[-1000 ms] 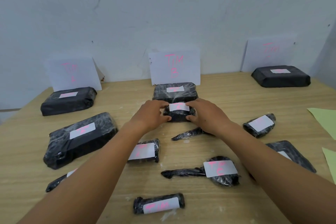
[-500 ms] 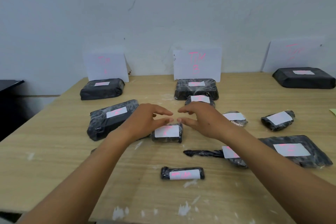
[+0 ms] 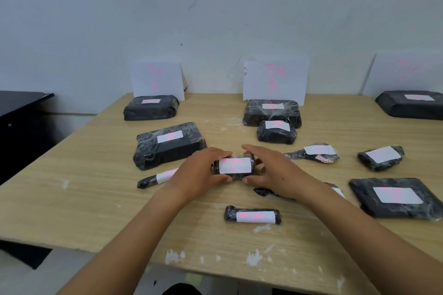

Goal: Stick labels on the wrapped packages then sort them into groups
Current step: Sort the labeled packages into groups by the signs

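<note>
Both hands' fingers (image 3: 221, 154) now closed around small labelled package (image 3: 233, 166).

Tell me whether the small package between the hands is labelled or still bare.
Labelled: the small package carries a white label with pink writing on top, held between the left hand and right hand.

- white paper sign (image 3: 275, 82) leaning on the wall, beyond the grip: pink "TIM 3"
- white label on small black wrapped cylinder package (image 3: 253, 215), nearer than the grip: pink "TIM"
- other labels: unreadable
</note>
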